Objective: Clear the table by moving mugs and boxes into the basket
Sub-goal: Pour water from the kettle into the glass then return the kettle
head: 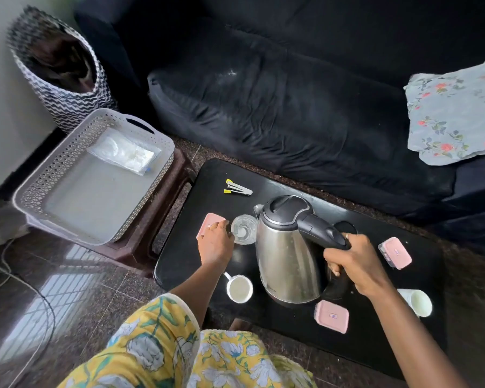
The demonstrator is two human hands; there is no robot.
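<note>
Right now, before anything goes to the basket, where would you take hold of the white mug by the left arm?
By its handle, coming from the left. The mug stands upright, its handle juts toward the far left, and the kettle crowds its right side. The left hand, at the glass, is nearest.

Before me a black sofa (277,113) runs behind my low black table (286,331), with a floral cushion (454,116) on its right end. To my left a white wall (0,107) meets the polished speckled floor (76,298), where window light glints beside a brown stool (135,254).
</note>
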